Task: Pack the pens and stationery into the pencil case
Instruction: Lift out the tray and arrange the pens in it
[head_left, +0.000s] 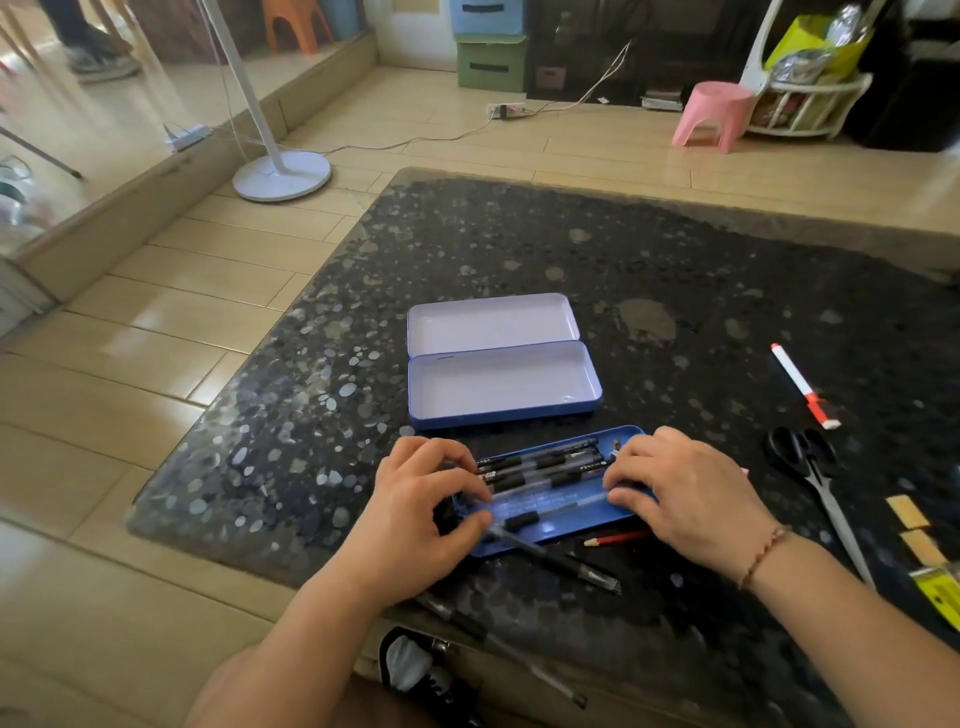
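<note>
**K:** Blue tin tray (558, 525) sits on the desk (519, 249) right in front of us, out of the pencil case (504, 384). Case lies open just behind it, lid flat back, both halves bare. We load the tray outside because it's easier to line pens up there.

**M:** Hands?

**K:** Left hand (421, 514) at the tray's left end, fingers curled, pinching a clear pen (550, 551) whose capped end hangs off the near edge onto the desk. Right hand (685, 493) at the right end, fingers bent down onto the pen row (540, 465), likely squaring it; whether it grips one, we can't tell.

**M:** Leftovers?

**K:** Red pencil (618, 538) touching the tray's near edge, scissors (815, 483) and red-white marker (802, 387) well off right, another pen (498, 644) at the near desk edge.
</note>
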